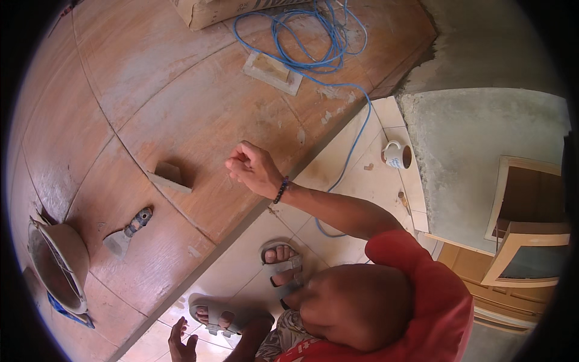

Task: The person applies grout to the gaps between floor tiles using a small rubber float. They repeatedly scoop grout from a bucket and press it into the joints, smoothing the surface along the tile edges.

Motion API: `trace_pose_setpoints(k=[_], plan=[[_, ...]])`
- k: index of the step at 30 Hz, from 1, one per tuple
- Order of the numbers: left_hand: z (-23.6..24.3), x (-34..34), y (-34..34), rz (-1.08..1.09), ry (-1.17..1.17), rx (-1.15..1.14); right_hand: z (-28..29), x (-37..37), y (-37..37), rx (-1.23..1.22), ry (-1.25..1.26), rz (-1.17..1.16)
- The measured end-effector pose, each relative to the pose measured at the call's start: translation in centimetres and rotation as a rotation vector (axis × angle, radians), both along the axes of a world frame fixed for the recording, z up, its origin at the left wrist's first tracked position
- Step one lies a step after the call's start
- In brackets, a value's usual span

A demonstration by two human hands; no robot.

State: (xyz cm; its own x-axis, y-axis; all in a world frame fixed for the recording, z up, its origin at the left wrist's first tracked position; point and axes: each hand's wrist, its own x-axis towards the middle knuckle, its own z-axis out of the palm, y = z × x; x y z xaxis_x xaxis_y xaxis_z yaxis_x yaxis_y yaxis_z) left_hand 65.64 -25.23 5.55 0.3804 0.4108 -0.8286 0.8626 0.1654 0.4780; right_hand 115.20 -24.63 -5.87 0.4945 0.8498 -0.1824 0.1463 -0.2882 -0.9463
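Observation:
Over the brown tiled ledge, my right hand (256, 169) hangs with its fingers curled in; no object shows in them. A dark beaded bracelet (281, 189) circles that wrist. Low in the picture, my left hand (182, 342) is open, thumb and fingers apart, beside a sandalled foot (214, 317). Nearest to the right hand, a small grey block-like piece (170, 176) lies on the tiles. To its lower left is a scraper (128, 232) with a wide blade and dark handle. Farther left, a bucket (58, 265) with a grey-crusted inside is tipped toward the camera.
Loops of blue cable (313, 57) lie across the ledge and trail onto the pale floor. By them are a flat float (272, 73) and a cardboard box (220, 11). A white mug (395, 155) stands near the grey wall (482, 133). A wooden cabinet (525, 253) is at the right.

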Motion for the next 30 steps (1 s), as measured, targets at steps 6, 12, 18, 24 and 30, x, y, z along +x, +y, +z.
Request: trace_pose_setpoints(k=[6,12,18,24,30], plan=[[-0.5,3.8,2.5,-0.146,-0.036,-0.072,4.2,9.9,-20.4,-0.097,0.331,-0.894],[-0.2,7.0,5.7,-0.342,-0.137,0.039,2.9,19.2,-26.0,0.145,0.371,-1.422],[0.3,9.8,6.7,-0.428,-0.205,0.083,0.5,23.9,-26.4,0.165,0.425,-1.409],[0.1,8.9,6.1,-0.417,-0.091,0.065,0.6,25.2,-27.7,0.404,0.391,-1.506],[0.1,9.1,6.4,-0.454,-0.135,0.095,1.1,20.5,-30.2,0.398,0.569,-1.592]])
